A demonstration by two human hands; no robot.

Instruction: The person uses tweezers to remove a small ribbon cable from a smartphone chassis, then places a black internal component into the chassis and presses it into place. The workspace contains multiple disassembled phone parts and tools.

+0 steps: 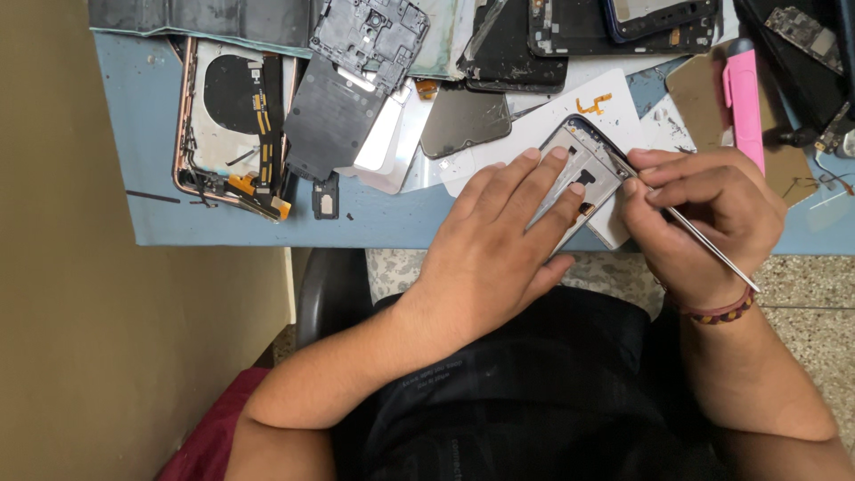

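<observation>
Silver phone frame (595, 169) lies on a blue table (160, 214), pinned flat under the open left hand (508, 240). Right hand (704, 218) pinches thin metal tweezers (712, 254) closed-fingered at its edge.

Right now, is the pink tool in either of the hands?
No, the pink tool lies on the table, apart from both hands; the right hand holds a thin metal tool.

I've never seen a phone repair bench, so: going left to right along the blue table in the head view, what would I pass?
Opened phone with copper-coloured rim → black back cover → left hand pressing on a phone frame → right hand holding a thin metal tool → pink tool.
</observation>
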